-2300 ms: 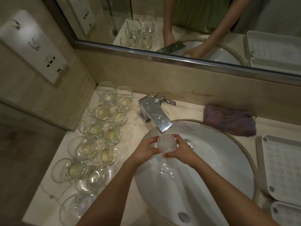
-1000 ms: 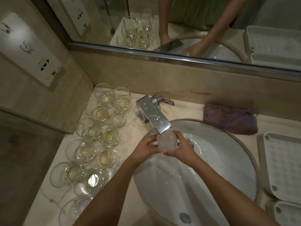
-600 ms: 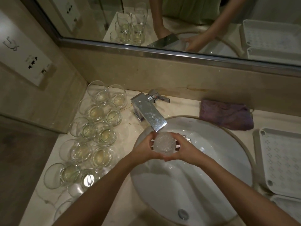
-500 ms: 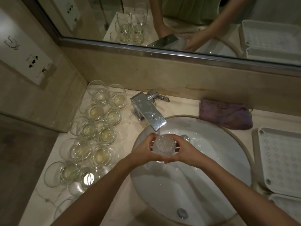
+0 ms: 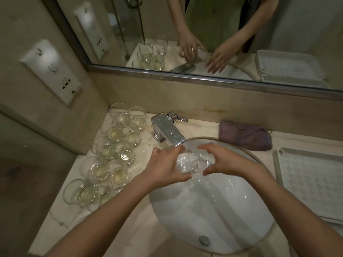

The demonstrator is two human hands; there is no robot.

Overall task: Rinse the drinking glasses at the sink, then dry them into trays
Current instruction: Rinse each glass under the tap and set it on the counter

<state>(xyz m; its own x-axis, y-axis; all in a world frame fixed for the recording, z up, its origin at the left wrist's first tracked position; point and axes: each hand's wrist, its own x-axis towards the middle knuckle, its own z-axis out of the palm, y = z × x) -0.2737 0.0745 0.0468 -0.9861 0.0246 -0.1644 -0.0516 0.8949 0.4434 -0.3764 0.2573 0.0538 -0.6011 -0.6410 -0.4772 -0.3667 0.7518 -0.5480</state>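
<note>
Below faucet [image 5: 169, 131]: drinking glass [image 5: 187, 162] gripped in left hand [image 5: 163, 166], right hand [image 5: 225, 161] open-fingered just beside it, over sink [image 5: 213, 210].

You have clear, wet glass [image 5: 187, 161] over a glossy white basin [image 5: 213, 216] — the tap [image 5: 168, 131] is polished metal, the cloth [image 5: 245, 135] soft matt purple, the tray [image 5: 311, 180] matt white plastic, the countertop [image 5: 144, 225] smooth veined stone.

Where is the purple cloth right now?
The purple cloth lies on the counter behind the sink, right of the faucet, beside the white tray.
</note>
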